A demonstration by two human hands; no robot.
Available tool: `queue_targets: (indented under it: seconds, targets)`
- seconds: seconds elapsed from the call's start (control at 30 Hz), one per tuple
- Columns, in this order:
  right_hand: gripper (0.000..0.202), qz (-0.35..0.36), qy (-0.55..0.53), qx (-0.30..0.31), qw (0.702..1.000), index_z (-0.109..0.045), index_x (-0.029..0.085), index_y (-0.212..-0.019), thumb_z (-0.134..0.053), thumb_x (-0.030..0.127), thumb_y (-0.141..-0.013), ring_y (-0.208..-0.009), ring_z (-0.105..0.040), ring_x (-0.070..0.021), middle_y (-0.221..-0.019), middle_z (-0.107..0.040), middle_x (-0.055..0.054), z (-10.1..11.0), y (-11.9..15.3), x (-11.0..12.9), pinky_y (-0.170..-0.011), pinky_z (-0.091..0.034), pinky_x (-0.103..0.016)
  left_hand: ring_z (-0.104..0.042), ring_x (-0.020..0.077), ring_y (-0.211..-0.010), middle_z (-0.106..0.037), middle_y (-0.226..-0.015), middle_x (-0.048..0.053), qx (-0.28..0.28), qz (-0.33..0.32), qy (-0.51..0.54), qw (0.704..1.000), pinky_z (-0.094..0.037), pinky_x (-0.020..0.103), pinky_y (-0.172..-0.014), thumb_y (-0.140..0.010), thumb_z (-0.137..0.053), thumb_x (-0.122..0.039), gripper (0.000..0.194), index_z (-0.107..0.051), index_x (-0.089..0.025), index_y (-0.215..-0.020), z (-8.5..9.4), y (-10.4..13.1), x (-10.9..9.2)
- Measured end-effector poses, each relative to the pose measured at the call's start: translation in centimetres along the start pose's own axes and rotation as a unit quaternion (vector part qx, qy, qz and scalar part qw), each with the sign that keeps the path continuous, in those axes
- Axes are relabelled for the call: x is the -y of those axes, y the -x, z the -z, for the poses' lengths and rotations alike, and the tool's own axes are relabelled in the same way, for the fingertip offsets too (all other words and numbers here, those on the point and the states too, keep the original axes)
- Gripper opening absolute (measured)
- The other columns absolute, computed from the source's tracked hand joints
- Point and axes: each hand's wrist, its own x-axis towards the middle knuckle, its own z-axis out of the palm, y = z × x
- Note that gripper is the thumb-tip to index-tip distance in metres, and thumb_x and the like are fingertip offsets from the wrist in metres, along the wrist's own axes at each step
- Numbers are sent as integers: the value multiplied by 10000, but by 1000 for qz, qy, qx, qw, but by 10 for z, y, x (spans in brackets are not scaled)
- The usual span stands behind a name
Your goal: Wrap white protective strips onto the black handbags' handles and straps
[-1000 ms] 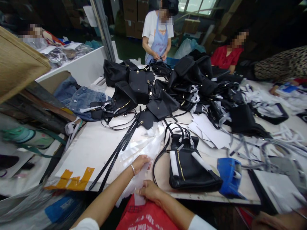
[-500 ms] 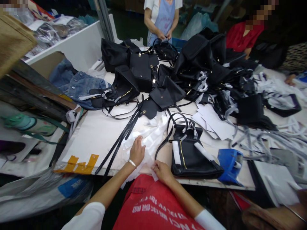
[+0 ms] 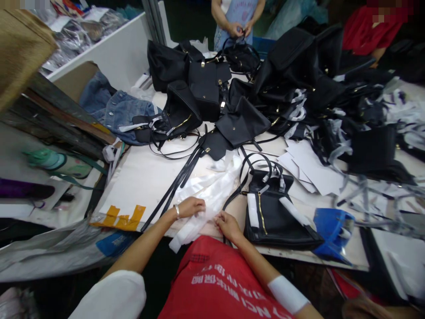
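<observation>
A heap of translucent white wrapping strips (image 3: 212, 186) lies at the table's front, its lower end hanging over the edge. My left hand (image 3: 191, 207), with a bracelet at the wrist, pinches part of these strips from the left. My right hand (image 3: 229, 226) is closed on their right side, thumb and fingertips together. Just right of it rests a black leather backpack (image 3: 279, 221) with a gold zip and white wraps on its straps. Long black straps (image 3: 172, 186) run from a black flap (image 3: 217, 144) to the table edge, left of my left hand.
More black bags (image 3: 212, 88) are piled across the back. White paper sheets (image 3: 312, 168) and a blue plastic holder (image 3: 332, 232) lie on the right. A denim garment (image 3: 116, 110) is at the left, near a metal post. Two other people stand opposite.
My left hand has come down and its fingers have closed on the strips. My right hand stays closed nearby. The view has shifted, so the table's things appear farther right.
</observation>
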Motion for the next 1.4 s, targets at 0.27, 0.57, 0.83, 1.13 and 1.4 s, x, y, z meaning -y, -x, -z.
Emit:
queue_targets:
  seconds: [0.27, 0.57, 0.83, 1.13, 1.4]
  targets:
    - [169, 277, 343, 38, 897, -515, 185, -1003, -497, 294, -875, -941, -497, -223, -998, -560, -89, -30, -10, 67, -787, -382, -315, -613, 147, -621, -640, -626, 9, -207, -9, 140, 968, -461, 274, -649, -741, -602, -414, 271, -549, -158, -814, 62, 14, 1]
    - [162, 302, 403, 82, 860, -548, 150, -972, -402, 158, -902, -915, -491, -227, -978, -568, -114, -71, -50, 75, -772, -374, -357, -621, 169, -753, -682, -750, 31, -241, -52, 133, 960, -459, 311, -781, -768, -580, -329, 232, -611, -143, -904, 67, 37, -3]
    - [122, 216, 286, 38, 933, -567, 178, -898, -480, 260, -876, -849, -535, -180, -911, -607, -63, -56, -45, 64, -720, -368, -271, -560, 146, -724, -629, -808, 20, -199, -13, 127, 972, -494, 255, -623, -731, -602, -298, 175, -633, -149, -816, 67, 45, -2]
    - [249, 151, 61, 69, 984, -563, 178, -709, -450, 324, -875, -559, -536, -103, -625, -598, 32, -22, -38, 48, -547, -368, -195, -587, 166, -735, -564, -754, 30, -105, -3, 175, 979, -554, 287, -565, -730, -563, -248, 109, -555, -139, -727, 27, 3, -9]
    - [288, 20, -184, -108, 977, -555, 199, -748, -548, 484, -785, -499, -521, -143, -557, -585, 17, 21, -3, 39, -517, -406, -248, -532, 122, -629, -514, -679, 0, 35, -11, 191, 981, -537, 255, -499, -734, -590, -318, 181, -557, -140, -741, -14, -13, -19]
